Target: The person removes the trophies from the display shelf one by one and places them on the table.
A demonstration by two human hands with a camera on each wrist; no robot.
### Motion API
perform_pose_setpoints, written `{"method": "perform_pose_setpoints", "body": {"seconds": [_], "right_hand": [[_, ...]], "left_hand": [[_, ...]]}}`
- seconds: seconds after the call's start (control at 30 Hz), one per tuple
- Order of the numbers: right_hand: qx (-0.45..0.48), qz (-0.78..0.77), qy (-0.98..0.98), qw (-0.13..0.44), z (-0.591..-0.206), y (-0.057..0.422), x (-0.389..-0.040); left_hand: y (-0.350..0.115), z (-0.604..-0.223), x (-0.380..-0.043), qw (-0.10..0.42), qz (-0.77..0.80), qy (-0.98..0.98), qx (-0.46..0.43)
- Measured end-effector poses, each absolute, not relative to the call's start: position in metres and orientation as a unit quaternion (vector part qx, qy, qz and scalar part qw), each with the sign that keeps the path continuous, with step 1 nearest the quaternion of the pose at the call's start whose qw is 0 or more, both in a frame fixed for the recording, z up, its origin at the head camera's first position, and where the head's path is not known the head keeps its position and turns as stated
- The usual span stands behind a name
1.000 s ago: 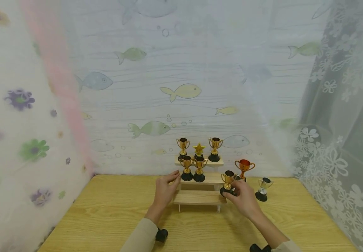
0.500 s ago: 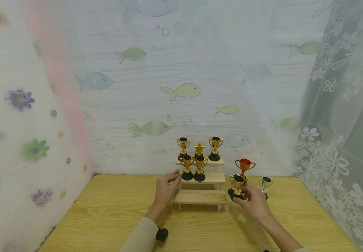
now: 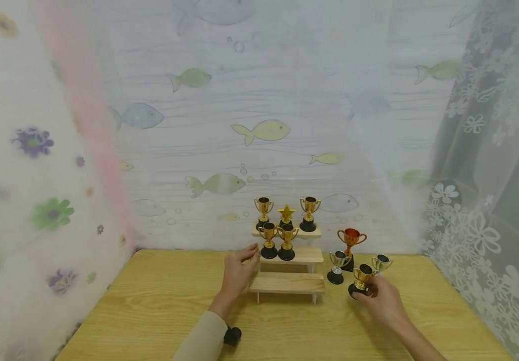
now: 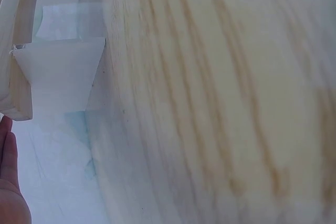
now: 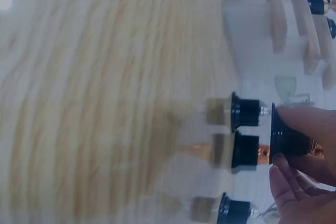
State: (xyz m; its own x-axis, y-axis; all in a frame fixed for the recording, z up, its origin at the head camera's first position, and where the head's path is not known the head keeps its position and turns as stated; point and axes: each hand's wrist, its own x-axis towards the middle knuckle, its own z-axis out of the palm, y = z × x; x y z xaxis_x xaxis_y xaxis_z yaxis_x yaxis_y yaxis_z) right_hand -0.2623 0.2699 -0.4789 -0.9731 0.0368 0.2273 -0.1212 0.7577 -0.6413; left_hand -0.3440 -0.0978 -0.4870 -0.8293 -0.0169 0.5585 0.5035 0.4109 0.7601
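My right hand (image 3: 384, 305) pinches a small gold trophy cup (image 3: 363, 274) by its black base, upright, in front of the other loose cups. In the right wrist view thumb and fingers grip that black base (image 5: 287, 136). My left hand (image 3: 237, 273) rests its nearly straight fingertips at the left end of the middle step of a wooden tiered stand (image 3: 306, 254). In the left wrist view the edge of that hand (image 4: 9, 182) shows just below a step's end. Two gold cups (image 3: 287, 241) stand on the middle step.
On the top step stand two gold cups (image 3: 308, 213) and a gold star trophy (image 3: 286, 213). Right of the stand are a silver cup (image 3: 337, 265), a red-bronze cup (image 3: 351, 240) and another silver cup (image 3: 381, 262), partly behind my right hand. A curtain hangs behind the table (image 3: 160, 296).
My right hand has carried the gold cup rightward and toward me, from beside the stand's lower step, uncovering the nearer silver cup. The left hand stays at the stand.
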Motion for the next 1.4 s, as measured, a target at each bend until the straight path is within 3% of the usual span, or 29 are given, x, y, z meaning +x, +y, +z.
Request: {"method": "perform_pose_setpoints", "body": {"seconds": [1.03, 1.4], "right_hand": [[-0.007, 0.310, -0.948, 0.070, -0.497, 0.326, -0.269], [-0.004, 0.302, -0.952, 0.045, -0.494, 0.338, -0.271]], "left_hand": [[-0.097, -0.488, -0.345, 0.245, -0.526, -0.801, -0.146], [-0.098, -0.490, -0.347, 0.267, -0.512, -0.800, -0.162]]}}
